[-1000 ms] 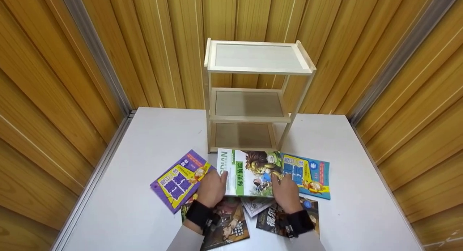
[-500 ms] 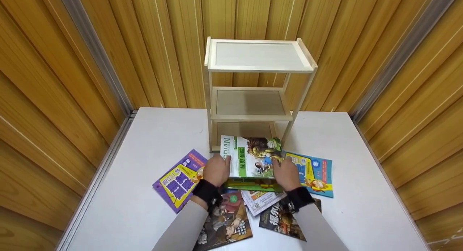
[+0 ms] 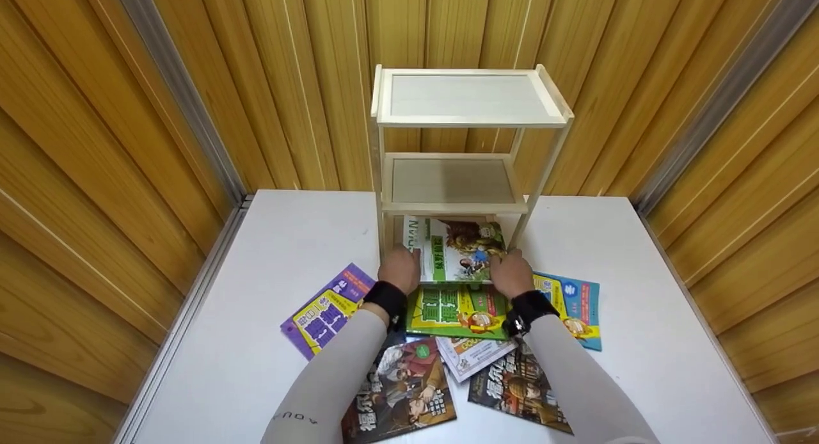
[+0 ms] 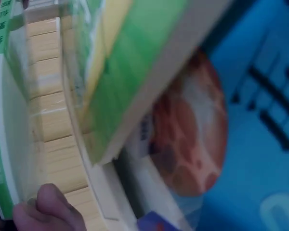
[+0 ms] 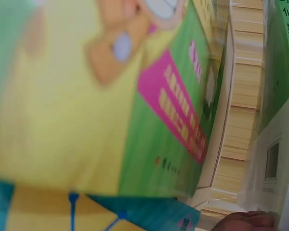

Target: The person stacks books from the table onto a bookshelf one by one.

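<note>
A white picture book [image 3: 441, 271] with a lion on its cover is held level at the front of the lowest shelf. My left hand [image 3: 401, 269] grips its left edge and my right hand [image 3: 512, 274] its right edge. Its far part lies under the middle shelf of the pale wooden rack [image 3: 455, 208]. In the left wrist view, fingers [image 4: 50, 211] curl at one end of the book's spine [image 4: 2, 130]. The right wrist view shows the book's white back [image 5: 274, 159] over the wooden slats, with my hand [image 5: 248, 221] at its edge.
Below the hands lies a green book [image 3: 457, 316]. Around it on the white table [image 3: 307, 226] are a purple book [image 3: 323, 313], a blue book [image 3: 582, 303], a lilac-edged book [image 3: 473, 357] and two dark comic-style books [image 3: 409, 389]. Wood-grain walls [image 3: 320, 86] surround the table.
Both hands have carried the white book forward, from over the pile to the rack's lowest shelf. The green book beneath has come into view. The head view has shifted slightly.
</note>
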